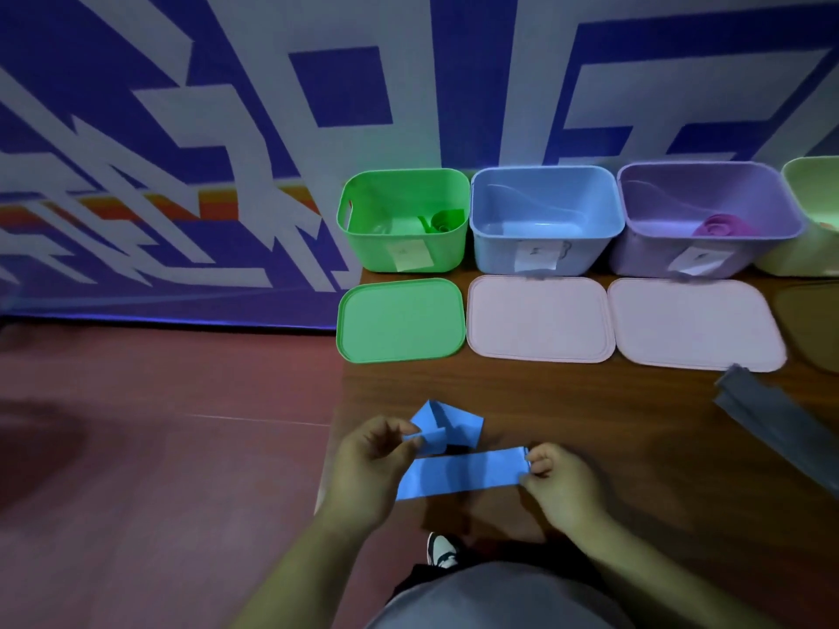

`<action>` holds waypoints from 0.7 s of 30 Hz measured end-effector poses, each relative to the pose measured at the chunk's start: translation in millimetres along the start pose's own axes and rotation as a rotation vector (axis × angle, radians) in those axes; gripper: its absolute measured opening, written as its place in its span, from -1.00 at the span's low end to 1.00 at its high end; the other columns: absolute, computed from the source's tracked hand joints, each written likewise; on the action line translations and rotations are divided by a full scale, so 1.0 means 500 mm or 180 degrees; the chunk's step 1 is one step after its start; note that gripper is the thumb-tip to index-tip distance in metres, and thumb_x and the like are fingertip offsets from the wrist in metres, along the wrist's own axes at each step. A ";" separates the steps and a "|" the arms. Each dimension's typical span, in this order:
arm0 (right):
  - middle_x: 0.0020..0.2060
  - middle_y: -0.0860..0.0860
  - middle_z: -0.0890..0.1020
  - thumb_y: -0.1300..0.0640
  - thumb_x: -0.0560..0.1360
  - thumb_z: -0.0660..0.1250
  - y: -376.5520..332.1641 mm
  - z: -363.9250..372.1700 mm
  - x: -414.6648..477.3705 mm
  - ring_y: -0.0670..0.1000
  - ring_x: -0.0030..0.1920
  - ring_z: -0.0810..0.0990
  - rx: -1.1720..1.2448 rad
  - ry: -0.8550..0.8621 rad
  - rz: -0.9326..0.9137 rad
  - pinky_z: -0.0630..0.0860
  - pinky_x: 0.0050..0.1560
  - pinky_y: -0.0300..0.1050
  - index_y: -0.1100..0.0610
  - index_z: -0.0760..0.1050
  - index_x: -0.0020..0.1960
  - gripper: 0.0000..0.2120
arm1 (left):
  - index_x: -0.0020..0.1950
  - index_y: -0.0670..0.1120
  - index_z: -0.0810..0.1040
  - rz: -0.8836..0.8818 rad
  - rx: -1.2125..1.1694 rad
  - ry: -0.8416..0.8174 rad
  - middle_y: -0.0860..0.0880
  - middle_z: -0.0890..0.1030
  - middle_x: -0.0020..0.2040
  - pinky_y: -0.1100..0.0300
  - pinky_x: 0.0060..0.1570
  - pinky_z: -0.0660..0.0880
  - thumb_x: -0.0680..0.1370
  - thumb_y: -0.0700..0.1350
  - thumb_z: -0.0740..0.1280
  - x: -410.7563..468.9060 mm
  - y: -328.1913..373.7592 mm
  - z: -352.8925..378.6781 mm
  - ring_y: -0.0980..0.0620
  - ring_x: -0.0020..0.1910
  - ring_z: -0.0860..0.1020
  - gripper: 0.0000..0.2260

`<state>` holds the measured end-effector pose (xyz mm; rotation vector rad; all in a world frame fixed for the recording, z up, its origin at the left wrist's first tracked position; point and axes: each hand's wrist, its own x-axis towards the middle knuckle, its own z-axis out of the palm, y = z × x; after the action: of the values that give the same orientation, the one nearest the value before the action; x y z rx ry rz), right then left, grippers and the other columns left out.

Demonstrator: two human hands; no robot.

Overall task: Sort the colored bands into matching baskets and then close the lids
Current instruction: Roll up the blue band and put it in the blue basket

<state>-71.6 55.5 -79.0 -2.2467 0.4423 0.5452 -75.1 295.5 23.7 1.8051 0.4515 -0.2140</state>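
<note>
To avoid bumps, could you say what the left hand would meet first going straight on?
Past the blue band it pinches, the left hand would probably meet the green lid; depth is unclear.

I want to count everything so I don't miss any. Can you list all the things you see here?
green basket: 1, green, back of table, leftmost, lid off
blue basket: 1, blue, right of the green one, lid off
purple basket: 1, purple, next right, lid off
pale basket: 1, yellowish, cut off at right edge
green lid: 1, green, flat before the green basket
pink lids: 2, pale pink, flat before the blue and purple baskets
labels: 3, pale paper, on basket fronts
green band: 1, green, rolled, in green basket
purple band: 1, magenta, rolled, in purple basket
grey band: 1, grey, table's right side
blue band: 1, blue, near edge
table: 1, brown wood
left hand, right hand: 2 hands, each pinching the blue band
</note>
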 end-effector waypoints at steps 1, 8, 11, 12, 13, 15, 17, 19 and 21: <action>-0.29 -0.16 0.58 0.22 0.38 0.50 -0.002 0.004 -0.001 -0.02 -0.20 0.59 -0.0059 0.0065 0.0055 0.38 -0.23 -0.19 -0.02 0.51 -0.15 -0.78 | -0.19 -0.10 0.62 0.0008 0.0045 -0.0029 0.06 0.63 -0.30 0.39 -0.29 0.43 0.50 -0.27 0.45 0.001 -0.004 -0.004 0.19 -0.33 0.52 -0.88; -0.19 -0.07 0.63 0.21 0.40 0.49 -0.003 0.030 0.004 0.03 -0.12 0.62 -0.0104 0.0407 0.0420 0.35 -0.19 -0.22 0.04 0.58 -0.05 -0.83 | -0.21 -0.01 0.63 0.0052 0.0232 -0.0123 -0.06 0.66 -0.23 0.28 -0.24 0.45 0.48 -0.22 0.48 0.011 -0.027 -0.029 0.14 -0.30 0.54 -0.86; -0.13 0.02 0.69 0.24 0.41 0.49 -0.001 0.037 0.005 0.02 -0.17 0.58 0.0117 0.0473 0.0576 0.38 -0.16 -0.20 0.04 0.56 -0.10 -0.83 | -0.21 -0.06 0.62 0.0089 0.0177 -0.0135 0.02 0.64 -0.28 0.37 -0.26 0.45 0.49 -0.26 0.46 0.010 -0.022 -0.035 0.17 -0.29 0.55 -0.86; -0.13 0.04 0.70 0.26 0.41 0.49 -0.001 0.038 0.005 0.02 -0.18 0.58 0.0182 0.0481 0.0609 0.38 -0.16 -0.20 0.04 0.54 -0.12 -0.82 | -0.21 -0.08 0.62 0.0097 0.0156 -0.0161 0.05 0.64 -0.28 0.38 -0.25 0.46 0.50 -0.27 0.45 0.009 -0.019 -0.037 0.17 -0.29 0.55 -0.87; -0.13 0.06 0.71 0.28 0.41 0.48 -0.003 0.039 0.005 0.02 -0.19 0.57 0.0235 0.0492 0.0638 0.38 -0.16 -0.20 0.05 0.54 -0.12 -0.82 | -0.21 -0.08 0.62 0.0099 0.0138 -0.0182 0.06 0.64 -0.28 0.37 -0.24 0.46 0.50 -0.27 0.45 0.009 -0.016 -0.039 0.17 -0.28 0.56 -0.87; -0.14 0.08 0.71 0.30 0.42 0.45 -0.008 0.038 0.002 0.03 -0.20 0.57 0.0287 0.0527 0.0668 0.36 -0.17 -0.21 0.12 0.59 -0.07 -0.85 | -0.20 -0.08 0.62 0.0113 0.0102 -0.0204 0.06 0.64 -0.27 0.34 -0.21 0.49 0.49 -0.28 0.45 0.010 -0.014 -0.043 0.15 -0.27 0.58 -0.87; -0.13 0.06 0.71 0.31 0.42 0.43 -0.018 0.036 -0.005 0.02 -0.21 0.57 0.0295 0.0549 0.0608 0.36 -0.22 -0.21 0.13 0.60 -0.03 -0.84 | -0.20 -0.10 0.62 0.0149 0.0068 -0.0228 0.04 0.65 -0.26 0.28 -0.17 0.51 0.50 -0.30 0.44 0.010 -0.010 -0.049 0.13 -0.25 0.59 -0.87; -0.14 -0.01 0.69 0.29 0.43 0.40 -0.035 0.026 -0.016 -0.01 -0.21 0.58 0.0282 0.0518 0.0502 0.35 -0.30 -0.23 0.07 0.59 -0.02 -0.82 | -0.19 -0.13 0.61 0.0216 0.0014 -0.0255 0.00 0.65 -0.25 0.27 -0.16 0.53 0.50 -0.33 0.42 0.013 -0.005 -0.056 0.11 -0.24 0.60 -0.87; -0.17 -0.06 0.66 0.28 0.43 0.39 -0.058 0.006 -0.029 -0.05 -0.25 0.58 0.0311 0.0468 0.0364 0.33 -0.38 -0.26 0.00 0.56 -0.06 -0.80 | -0.18 -0.15 0.60 0.0309 -0.0040 -0.0230 -0.03 0.64 -0.25 0.32 -0.20 0.51 0.50 -0.35 0.42 0.018 0.003 -0.061 0.13 -0.26 0.59 -0.87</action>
<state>-71.0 78.6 -55.8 -2.1849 0.6615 0.4086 -69.0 326.1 30.3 1.7958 0.3127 -0.2079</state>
